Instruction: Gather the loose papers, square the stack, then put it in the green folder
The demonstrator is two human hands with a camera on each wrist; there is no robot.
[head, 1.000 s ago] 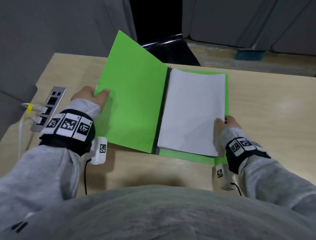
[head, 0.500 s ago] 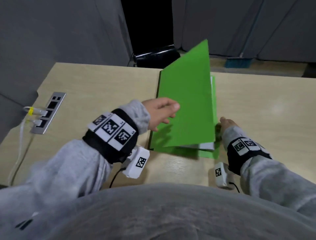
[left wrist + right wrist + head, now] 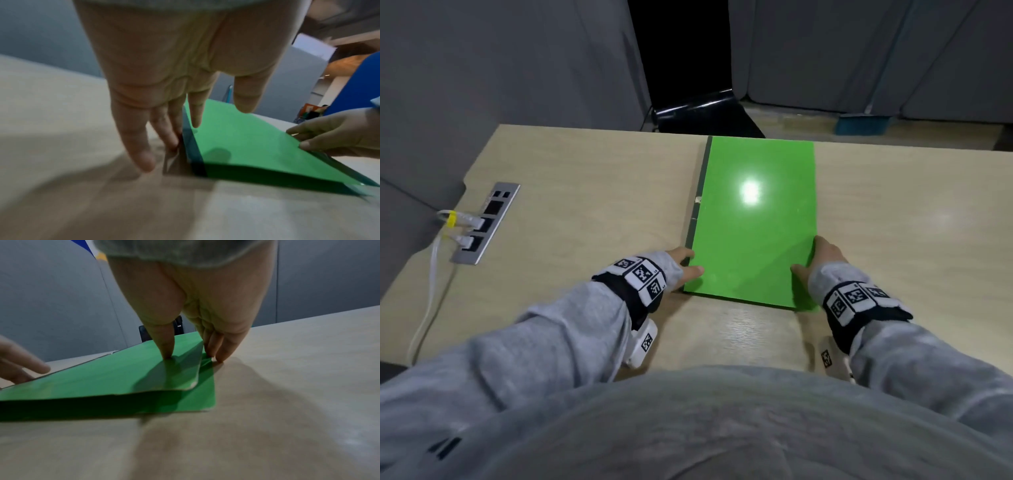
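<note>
The green folder [image 3: 753, 222] lies closed and flat on the wooden table [image 3: 585, 178], its dark spine to the left. The papers are hidden inside it. My left hand [image 3: 685, 262] rests against the spine near the near-left corner, fingers straight [image 3: 144, 159], thumb above the cover. My right hand [image 3: 815, 260] is at the near-right edge. Its thumb presses on the front cover [image 3: 115, 378] and its straight fingers [image 3: 218, 352] touch the table beside the edge. The front cover's corner sits slightly inside the back cover's corner in the right wrist view.
A metal socket panel [image 3: 486, 222] with white cables [image 3: 431, 274] plugged in is set in the table at the left. A black chair [image 3: 705, 113] stands beyond the far edge. Grey partitions surround the table.
My left hand swung the front cover over to the right onto the papers, and the folder now lies closed. That hand came down to the spine. My right hand stayed at the right edge.
</note>
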